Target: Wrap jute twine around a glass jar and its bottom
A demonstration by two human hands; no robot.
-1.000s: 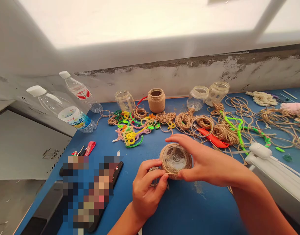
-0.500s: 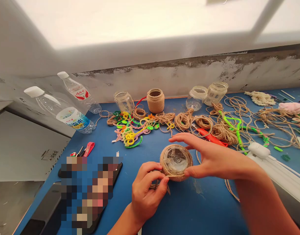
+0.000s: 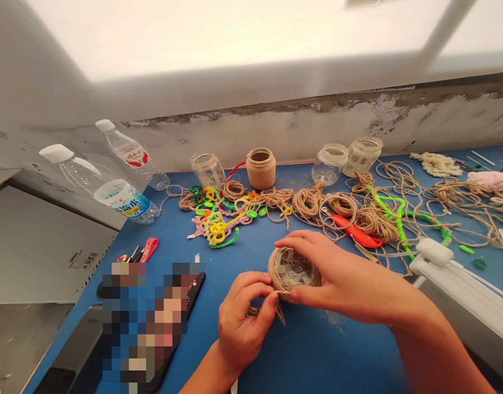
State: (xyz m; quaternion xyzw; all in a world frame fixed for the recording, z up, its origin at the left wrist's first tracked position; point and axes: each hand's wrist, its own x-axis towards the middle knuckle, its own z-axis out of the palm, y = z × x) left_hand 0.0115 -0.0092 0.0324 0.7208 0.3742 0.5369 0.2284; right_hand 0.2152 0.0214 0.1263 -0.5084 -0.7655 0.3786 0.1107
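My right hand (image 3: 341,276) grips a glass jar wound with jute twine (image 3: 290,270), lying on its side above the blue table (image 3: 308,350) with its clear bottom turned toward me. Thumb below and fingers over the top hold it. My left hand (image 3: 243,317) pinches the loose twine end (image 3: 279,312) just under the jar's lower left edge, fingers closed.
Along the back stand a twine-covered jar (image 3: 260,168) and bare glass jars (image 3: 208,168) (image 3: 329,162) (image 3: 362,154). Coloured pipe cleaners (image 3: 218,216), twine coils (image 3: 374,219), an orange cutter (image 3: 352,230), two water bottles (image 3: 111,191), a phone (image 3: 181,306) and a white device (image 3: 460,279) lie around.
My right hand has shifted left and closed further over the jar, turning it a little. My left hand stays pinching the twine below it.
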